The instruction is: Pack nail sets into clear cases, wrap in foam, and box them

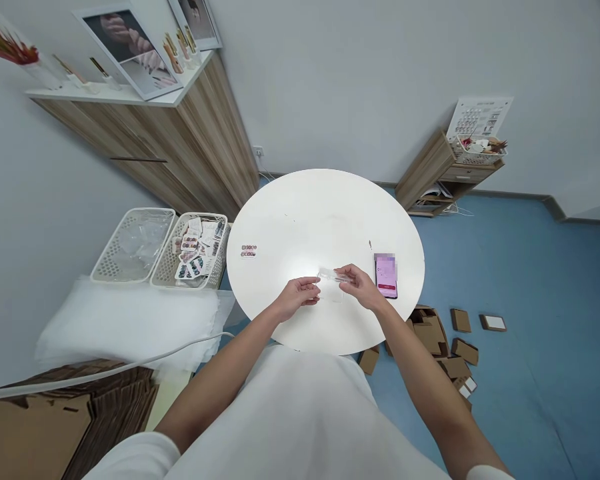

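Over the near part of the round white table [325,200], both hands are on a small see-through plastic piece [329,274], perhaps a box or a bag. My left hand [299,295] pinches its left edge with bent fingers. From the other side, my right hand [359,287] has its fingers closed on the right end, covering part of it. A phone [386,277] with a lit pink screen lies just right of my right hand. At the table's left, a small card with two rows of press-on nails [249,251] lies flat.
Left of the table, one white basket [135,273] holds clear plastic pieces; another [160,277] holds nail cards. White wrapping sheets [130,320] and flat cardboard [35,433] lie nearer me. Small brown boxes [461,320] are scattered on the right floor. A wooden cabinet [215,127] stands behind left.
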Demonstrator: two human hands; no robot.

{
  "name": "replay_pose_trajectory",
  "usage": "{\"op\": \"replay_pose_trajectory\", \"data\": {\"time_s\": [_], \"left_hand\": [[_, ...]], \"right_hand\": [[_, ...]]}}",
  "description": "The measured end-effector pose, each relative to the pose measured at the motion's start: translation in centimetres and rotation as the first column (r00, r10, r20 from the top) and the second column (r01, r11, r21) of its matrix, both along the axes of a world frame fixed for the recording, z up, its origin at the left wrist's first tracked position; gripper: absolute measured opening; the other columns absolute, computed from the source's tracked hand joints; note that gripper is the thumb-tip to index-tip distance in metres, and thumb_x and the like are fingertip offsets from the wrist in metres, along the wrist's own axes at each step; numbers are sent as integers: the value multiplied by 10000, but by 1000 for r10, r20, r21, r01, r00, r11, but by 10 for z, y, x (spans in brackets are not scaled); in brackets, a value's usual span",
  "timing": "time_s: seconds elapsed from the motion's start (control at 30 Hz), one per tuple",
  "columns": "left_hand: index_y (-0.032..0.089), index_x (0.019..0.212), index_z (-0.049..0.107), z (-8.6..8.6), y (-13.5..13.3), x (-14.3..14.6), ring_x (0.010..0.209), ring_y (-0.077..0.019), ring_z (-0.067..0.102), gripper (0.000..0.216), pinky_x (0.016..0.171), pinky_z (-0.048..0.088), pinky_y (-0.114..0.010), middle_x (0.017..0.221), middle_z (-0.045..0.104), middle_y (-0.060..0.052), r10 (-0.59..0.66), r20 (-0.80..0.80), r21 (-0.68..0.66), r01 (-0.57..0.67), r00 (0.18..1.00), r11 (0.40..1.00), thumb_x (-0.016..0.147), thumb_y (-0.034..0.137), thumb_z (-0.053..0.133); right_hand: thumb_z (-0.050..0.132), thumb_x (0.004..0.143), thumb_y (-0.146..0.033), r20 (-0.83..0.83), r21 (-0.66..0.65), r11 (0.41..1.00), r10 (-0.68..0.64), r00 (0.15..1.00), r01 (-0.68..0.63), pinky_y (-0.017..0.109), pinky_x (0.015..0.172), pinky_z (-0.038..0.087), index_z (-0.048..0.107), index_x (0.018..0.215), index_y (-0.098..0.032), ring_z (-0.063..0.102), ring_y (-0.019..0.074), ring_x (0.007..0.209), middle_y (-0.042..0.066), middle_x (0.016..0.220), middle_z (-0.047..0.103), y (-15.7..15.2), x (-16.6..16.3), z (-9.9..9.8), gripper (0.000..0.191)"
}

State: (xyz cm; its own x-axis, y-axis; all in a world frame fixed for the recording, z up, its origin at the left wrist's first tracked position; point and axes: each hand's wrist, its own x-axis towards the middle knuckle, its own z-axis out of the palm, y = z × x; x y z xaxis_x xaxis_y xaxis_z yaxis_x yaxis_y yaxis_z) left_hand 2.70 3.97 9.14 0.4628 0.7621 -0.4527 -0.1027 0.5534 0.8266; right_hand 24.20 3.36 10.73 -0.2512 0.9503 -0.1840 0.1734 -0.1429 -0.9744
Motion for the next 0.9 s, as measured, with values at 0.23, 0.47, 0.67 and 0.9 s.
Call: {"op": "replay_pose_trajectory", "data": {"time_s": [0.23, 0.47, 0.67, 0.9], "left_hand": [[171, 1005, 610, -20, -7, -1, 683, -121, 591, 409, 783, 486, -368, 770, 560, -10, 30, -158, 36, -24, 987, 999, 618, 259, 710], [181, 1023, 595, -35, -15, -1, 678, -94, 577, 411, 751, 490, -327, 864, 540, -14, 75, -200, 64, -64, 977, 996, 626, 233, 686], [176, 1031, 586, -44, -16, 2, 669, -90, 568, 397, 753, 484, -331, 849, 537, -11, 82, -196, 71, -69, 977, 995, 652, 258, 670], [195, 1081, 546, -61, -9, 5, 686, -106, 588, 433, 734, 474, -312, 866, 544, -11, 96, -280, 124, -63, 955, 990, 662, 241, 643]], "right_hand": [[490, 776, -460, -76, -194, 963, -206, 976, 188, 365, 781, 505, 540, 1045, -246, 587, 113, 739, 32, 1022, 542, 7, -5, -27, 348], [510, 770, -431, -160, -300, 917, -319, 934, 262, 371, 819, 506, 461, 1215, -268, 575, 120, 727, 6, 846, 533, 0, -16, -54, 476], [562, 719, -438, -89, -286, 890, -393, 915, 354, 367, 787, 492, 446, 1237, -261, 573, 155, 851, 41, 1025, 532, -21, -19, -61, 559], [529, 713, -391, 202, -100, 919, -356, 912, 381, 347, 682, 496, 539, 1140, -227, 527, 124, 666, 51, 978, 551, -32, -22, -67, 458]]}}
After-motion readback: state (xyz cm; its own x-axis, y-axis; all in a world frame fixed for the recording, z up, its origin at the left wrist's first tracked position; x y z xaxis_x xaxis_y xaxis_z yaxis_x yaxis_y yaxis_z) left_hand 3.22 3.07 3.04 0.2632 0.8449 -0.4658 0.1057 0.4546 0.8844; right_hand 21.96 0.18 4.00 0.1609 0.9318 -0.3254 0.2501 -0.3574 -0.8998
